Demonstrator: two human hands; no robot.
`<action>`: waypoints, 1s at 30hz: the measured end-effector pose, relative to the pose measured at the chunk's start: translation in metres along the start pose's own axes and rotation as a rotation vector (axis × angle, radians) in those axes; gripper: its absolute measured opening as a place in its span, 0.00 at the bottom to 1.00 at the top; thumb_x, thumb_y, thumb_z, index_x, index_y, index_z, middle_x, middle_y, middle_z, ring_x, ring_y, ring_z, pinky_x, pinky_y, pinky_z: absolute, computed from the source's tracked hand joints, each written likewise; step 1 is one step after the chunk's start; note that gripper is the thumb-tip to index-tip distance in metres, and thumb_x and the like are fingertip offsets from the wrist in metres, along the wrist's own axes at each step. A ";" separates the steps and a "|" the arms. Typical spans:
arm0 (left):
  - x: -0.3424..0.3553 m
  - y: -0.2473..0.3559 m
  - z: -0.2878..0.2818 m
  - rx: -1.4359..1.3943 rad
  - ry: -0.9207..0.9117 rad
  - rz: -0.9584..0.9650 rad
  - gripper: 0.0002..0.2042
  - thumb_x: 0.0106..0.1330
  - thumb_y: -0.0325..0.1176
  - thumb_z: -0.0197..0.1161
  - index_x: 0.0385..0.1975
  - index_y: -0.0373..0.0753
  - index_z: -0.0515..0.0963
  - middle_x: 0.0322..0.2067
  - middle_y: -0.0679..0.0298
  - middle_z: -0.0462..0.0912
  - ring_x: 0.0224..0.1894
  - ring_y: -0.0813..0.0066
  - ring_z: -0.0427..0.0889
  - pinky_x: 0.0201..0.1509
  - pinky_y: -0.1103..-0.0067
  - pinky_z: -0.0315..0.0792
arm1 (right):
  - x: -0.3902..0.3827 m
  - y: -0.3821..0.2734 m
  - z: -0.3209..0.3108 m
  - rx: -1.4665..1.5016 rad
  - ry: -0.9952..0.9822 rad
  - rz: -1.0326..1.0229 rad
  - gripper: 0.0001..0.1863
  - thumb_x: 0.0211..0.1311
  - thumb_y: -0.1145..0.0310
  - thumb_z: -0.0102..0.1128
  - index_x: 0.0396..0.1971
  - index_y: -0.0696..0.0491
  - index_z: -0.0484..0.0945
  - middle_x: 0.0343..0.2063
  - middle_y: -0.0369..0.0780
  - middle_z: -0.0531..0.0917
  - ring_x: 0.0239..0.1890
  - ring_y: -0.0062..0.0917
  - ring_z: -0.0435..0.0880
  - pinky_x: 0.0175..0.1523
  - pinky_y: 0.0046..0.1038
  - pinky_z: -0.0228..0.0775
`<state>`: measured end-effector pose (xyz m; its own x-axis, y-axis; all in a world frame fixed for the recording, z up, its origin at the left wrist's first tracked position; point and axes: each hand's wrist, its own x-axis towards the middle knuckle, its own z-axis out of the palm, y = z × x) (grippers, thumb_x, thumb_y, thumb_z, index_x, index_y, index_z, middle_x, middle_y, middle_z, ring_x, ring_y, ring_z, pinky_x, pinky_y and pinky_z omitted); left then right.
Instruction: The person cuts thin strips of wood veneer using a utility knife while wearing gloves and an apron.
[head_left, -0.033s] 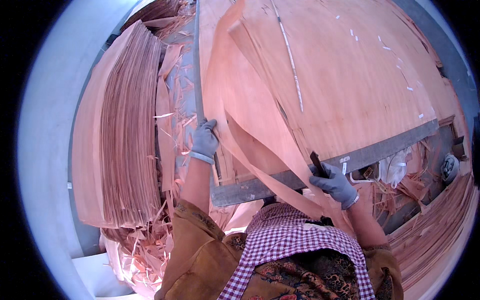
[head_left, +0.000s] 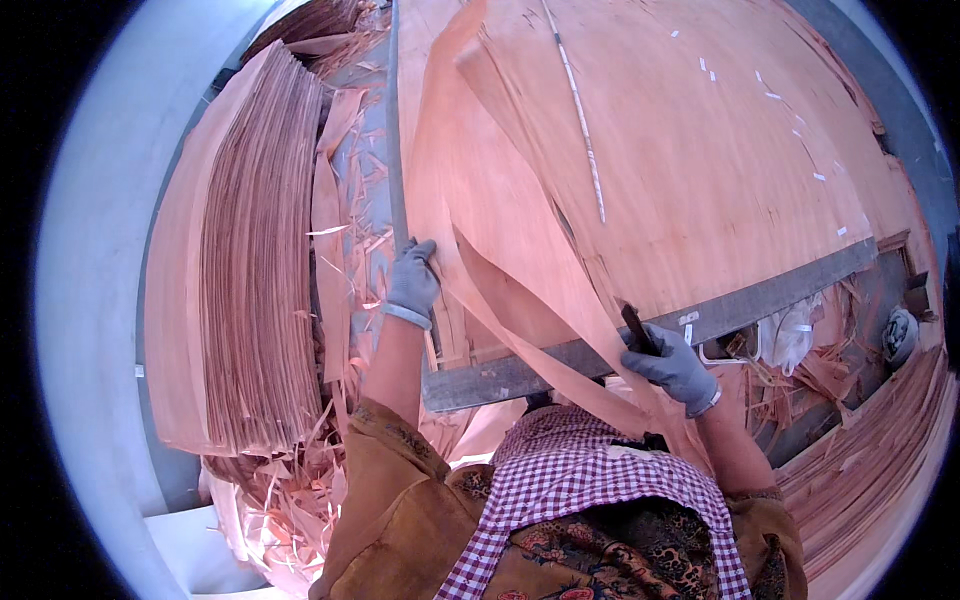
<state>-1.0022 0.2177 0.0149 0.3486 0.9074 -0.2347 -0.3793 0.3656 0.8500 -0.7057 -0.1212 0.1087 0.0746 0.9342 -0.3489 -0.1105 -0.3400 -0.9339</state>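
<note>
On a grey metal-edged desk (head_left: 520, 375), the gloved left hand (head_left: 412, 283) pins thin reddish wood veneer sheets (head_left: 680, 170) flat while the gloved right hand (head_left: 672, 365) grips a dark-handled knife (head_left: 636, 328), best drawn steadily along the edge.

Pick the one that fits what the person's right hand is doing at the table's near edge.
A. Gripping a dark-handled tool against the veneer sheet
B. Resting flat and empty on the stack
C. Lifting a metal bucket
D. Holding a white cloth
A: the gloved right hand closes around a dark-handled tool at the near edge of the veneer sheet.
</note>
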 end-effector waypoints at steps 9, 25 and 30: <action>-0.037 -0.042 0.045 0.372 0.190 -0.038 0.16 0.60 0.26 0.60 0.48 0.32 0.72 0.38 0.61 0.80 0.34 0.74 0.80 0.39 0.78 0.77 | -0.017 0.051 -0.066 -0.247 0.077 0.083 0.13 0.57 0.65 0.65 0.36 0.58 0.77 0.23 0.32 0.76 0.27 0.16 0.71 0.34 0.23 0.67; -0.058 -0.026 0.062 0.414 0.142 0.118 0.32 0.61 0.20 0.57 0.67 0.34 0.54 0.52 0.57 0.74 0.46 0.75 0.77 0.48 0.83 0.73 | 0.227 -0.023 -0.061 -1.142 0.377 -0.202 0.08 0.54 0.70 0.54 0.34 0.51 0.78 0.34 0.49 0.80 0.33 0.44 0.81 0.39 0.39 0.73; -0.049 -0.016 0.037 0.675 0.082 0.265 0.29 0.61 0.19 0.56 0.65 0.37 0.60 0.52 0.62 0.74 0.44 0.81 0.75 0.47 0.87 0.71 | 0.248 -0.040 -0.056 -1.147 0.330 -0.168 0.09 0.53 0.70 0.53 0.34 0.51 0.77 0.33 0.50 0.81 0.39 0.45 0.81 0.42 0.41 0.72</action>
<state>-0.9816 0.1600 0.0298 0.2432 0.9700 0.0074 0.1785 -0.0523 0.9826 -0.6273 0.1185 0.0550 0.2716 0.9603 -0.0630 0.8575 -0.2712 -0.4372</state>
